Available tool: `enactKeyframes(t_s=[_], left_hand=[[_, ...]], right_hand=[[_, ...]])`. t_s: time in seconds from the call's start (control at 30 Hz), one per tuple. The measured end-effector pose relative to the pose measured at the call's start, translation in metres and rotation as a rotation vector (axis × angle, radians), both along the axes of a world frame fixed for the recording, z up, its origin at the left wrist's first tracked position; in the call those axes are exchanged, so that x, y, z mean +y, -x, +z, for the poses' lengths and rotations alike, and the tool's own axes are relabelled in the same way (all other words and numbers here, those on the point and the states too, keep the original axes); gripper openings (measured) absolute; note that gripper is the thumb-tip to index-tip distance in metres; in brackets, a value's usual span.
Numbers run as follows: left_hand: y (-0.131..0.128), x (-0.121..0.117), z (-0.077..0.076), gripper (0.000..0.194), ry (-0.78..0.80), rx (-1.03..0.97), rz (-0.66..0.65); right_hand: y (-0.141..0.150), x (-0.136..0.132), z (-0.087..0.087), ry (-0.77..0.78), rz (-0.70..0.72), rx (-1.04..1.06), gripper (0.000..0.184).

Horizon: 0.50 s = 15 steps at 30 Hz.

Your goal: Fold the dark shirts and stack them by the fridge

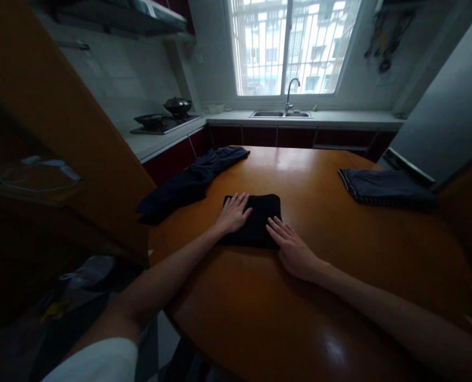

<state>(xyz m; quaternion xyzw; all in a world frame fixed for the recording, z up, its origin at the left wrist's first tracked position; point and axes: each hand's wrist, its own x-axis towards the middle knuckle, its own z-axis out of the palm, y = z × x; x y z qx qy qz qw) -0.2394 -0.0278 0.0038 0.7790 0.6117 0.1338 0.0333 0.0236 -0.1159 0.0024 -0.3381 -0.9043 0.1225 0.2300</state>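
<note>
A black garment (255, 231), folded into a flat rectangle, lies on the wooden table (319, 318) in front of me. My left hand (233, 213) rests flat on its left part, fingers spread. At the right edge of the cloth is my right hand (292, 246), its fingers stretched out and lying over that edge. Which kind of garment it is I cannot make out. Dark blue trousers (196, 180) lie loosely stretched along the table's left side. On the far right sits a folded stack of dark grey-blue clothing (383, 188) with a patterned edge.
Behind the table runs a counter with a sink (279, 114) under a barred window. A stove (168, 124) with a wok (177, 105) and a pan (148, 121) stands back left. A fridge (451, 101) borders the right. Bags (92, 270) lie on the floor at left.
</note>
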Motion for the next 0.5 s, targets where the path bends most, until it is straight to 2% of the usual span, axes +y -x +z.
enactKeyframes(t_s=[0.1, 0.17, 0.23, 0.3, 0.37, 0.5], left_hand=[[-0.001, -0.001, 0.000, 0.066, -0.004, 0.009, -0.008], [-0.001, -0.001, 0.000, 0.066, -0.010, 0.026, -0.016], [-0.001, -0.001, 0.000, 0.066, -0.007, 0.045, -0.017], [0.000, -0.001, 0.000, 0.064, 0.000, 0.057, -0.013], [0.001, -0.001, -0.001, 0.063, 0.002, 0.056, -0.008], [0.002, 0.000, -0.002, 0.063, -0.003, 0.039, -0.010]], right_hand=[[0.005, 0.005, 0.020, 0.030, -0.047, 0.047, 0.063], [0.023, 0.023, 0.034, -0.005, -0.119, 0.058, 0.055], [0.046, 0.047, 0.040, -0.034, -0.168, -0.004, 0.056], [0.065, 0.069, 0.037, 0.014, -0.212, -0.107, 0.060], [0.074, 0.085, 0.027, 0.091, -0.262, -0.184, 0.061], [0.061, 0.103, 0.004, 0.201, -0.341, -0.187, 0.063]])
